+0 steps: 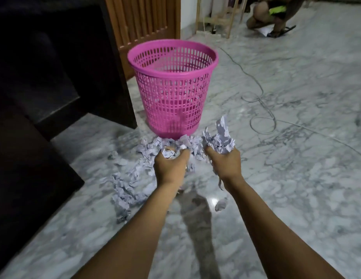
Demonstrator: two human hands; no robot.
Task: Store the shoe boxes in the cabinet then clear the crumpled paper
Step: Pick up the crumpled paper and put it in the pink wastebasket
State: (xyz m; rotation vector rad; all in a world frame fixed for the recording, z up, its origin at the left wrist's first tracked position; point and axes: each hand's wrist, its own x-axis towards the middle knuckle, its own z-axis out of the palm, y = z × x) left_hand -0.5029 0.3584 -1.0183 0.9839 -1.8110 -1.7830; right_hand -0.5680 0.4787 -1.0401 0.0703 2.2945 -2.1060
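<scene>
Our left hand (pixel 170 166) and right hand (pixel 226 165) each clench one wad of crumpled paper (pixel 223 137), two wads in all, just in front of the one pink basket (pixel 173 87). A loose heap (pixel 125 184) lies front-left of the basket, its pieces too tangled to count. One separate ball (pixel 221 205) lies nearer us.
</scene>
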